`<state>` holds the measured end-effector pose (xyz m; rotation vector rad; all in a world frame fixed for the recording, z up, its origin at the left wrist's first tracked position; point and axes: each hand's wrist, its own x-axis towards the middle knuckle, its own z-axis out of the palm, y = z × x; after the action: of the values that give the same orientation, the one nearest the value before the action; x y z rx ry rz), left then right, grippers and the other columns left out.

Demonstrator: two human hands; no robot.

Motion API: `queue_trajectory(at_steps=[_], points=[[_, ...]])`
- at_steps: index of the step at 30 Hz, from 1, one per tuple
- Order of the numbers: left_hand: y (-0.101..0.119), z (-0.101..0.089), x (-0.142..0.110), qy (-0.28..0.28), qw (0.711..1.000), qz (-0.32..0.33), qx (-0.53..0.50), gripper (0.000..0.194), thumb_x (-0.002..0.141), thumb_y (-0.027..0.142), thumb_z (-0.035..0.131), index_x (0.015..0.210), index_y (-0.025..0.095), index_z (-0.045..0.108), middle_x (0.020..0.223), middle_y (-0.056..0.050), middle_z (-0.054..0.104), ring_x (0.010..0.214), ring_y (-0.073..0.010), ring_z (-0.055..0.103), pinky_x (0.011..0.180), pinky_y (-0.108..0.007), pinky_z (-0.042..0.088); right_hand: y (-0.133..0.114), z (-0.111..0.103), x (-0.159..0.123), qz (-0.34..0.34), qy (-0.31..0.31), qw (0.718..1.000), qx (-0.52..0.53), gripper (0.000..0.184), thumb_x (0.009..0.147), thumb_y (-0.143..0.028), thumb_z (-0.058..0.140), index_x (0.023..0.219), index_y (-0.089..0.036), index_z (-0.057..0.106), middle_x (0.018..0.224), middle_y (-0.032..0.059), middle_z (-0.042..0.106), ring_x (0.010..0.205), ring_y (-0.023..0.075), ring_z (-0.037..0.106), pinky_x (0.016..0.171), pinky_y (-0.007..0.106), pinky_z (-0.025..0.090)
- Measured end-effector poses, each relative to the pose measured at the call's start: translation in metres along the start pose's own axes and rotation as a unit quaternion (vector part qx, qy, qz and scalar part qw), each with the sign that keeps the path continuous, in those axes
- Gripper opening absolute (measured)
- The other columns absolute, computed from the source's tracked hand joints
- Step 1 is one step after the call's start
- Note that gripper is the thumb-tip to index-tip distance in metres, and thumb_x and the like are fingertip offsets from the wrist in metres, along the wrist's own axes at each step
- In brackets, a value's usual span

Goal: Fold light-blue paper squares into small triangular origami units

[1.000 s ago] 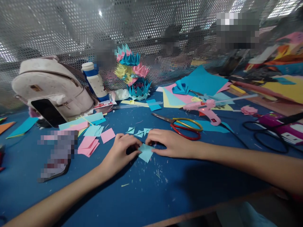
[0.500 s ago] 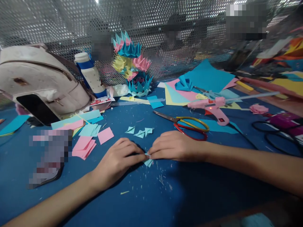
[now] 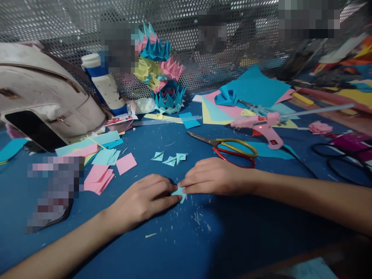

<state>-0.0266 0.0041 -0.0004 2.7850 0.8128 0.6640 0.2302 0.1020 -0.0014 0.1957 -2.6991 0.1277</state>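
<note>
A small light-blue paper piece [image 3: 179, 191] lies on the blue table, pinned between the fingertips of both hands. My left hand [image 3: 147, 197] is closed with its thumb and fingers on the paper's left side; part of the paper is hidden under them. From the right, my right hand [image 3: 216, 177] presses its fingertips on the other side of the same piece. Just beyond the fingers lie several small folded light-blue papers [image 3: 171, 160]. Left of them are a pink paper square [image 3: 126, 164] and a loose stack of pink squares [image 3: 99, 179].
Scissors [image 3: 221, 146] with yellow and red handles lie behind my right hand. A pink glue gun [image 3: 261, 126] trails a black cord on the right. At the back stand a paper-flower stack [image 3: 168, 97], a bottle [image 3: 106, 87] and a pale backpack [image 3: 46, 89] with a phone [image 3: 35, 130].
My fingers have shifted on the light-blue piece, and more of its surface shows between them. The whole view has moved slightly.
</note>
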Motion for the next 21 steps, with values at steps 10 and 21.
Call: queue_trajectory(at_steps=[10, 21], points=[[0.001, -0.010, 0.006, -0.025, 0.999, 0.029, 0.023, 0.028, 0.104, 0.016, 0.045, 0.125, 0.017, 0.063, 0.108, -0.011, 0.070, 0.107, -0.0214, 0.063, 0.087, -0.036, 0.057, 0.002, 0.000, -0.001, -0.001, -0.015, 1.000, 0.013, 0.028, 0.104, -0.019, 0.041, 0.115, -0.019, 0.067, 0.119, 0.0069, 0.071, 0.112, 0.0144, 0.064, 0.082, 0.028, 0.051], [0.004, -0.011, 0.010, -0.028, 0.998, 0.034, 0.045, 0.032, 0.108, 0.020, 0.035, 0.119, 0.016, 0.064, 0.108, -0.009, 0.071, 0.105, -0.0197, 0.062, 0.089, -0.036, 0.052, 0.002, 0.001, 0.000, 0.005, -0.025, 0.998, 0.061, 0.027, 0.103, -0.021, 0.042, 0.115, -0.014, 0.066, 0.121, 0.0056, 0.070, 0.112, 0.0170, 0.061, 0.090, 0.030, 0.049]])
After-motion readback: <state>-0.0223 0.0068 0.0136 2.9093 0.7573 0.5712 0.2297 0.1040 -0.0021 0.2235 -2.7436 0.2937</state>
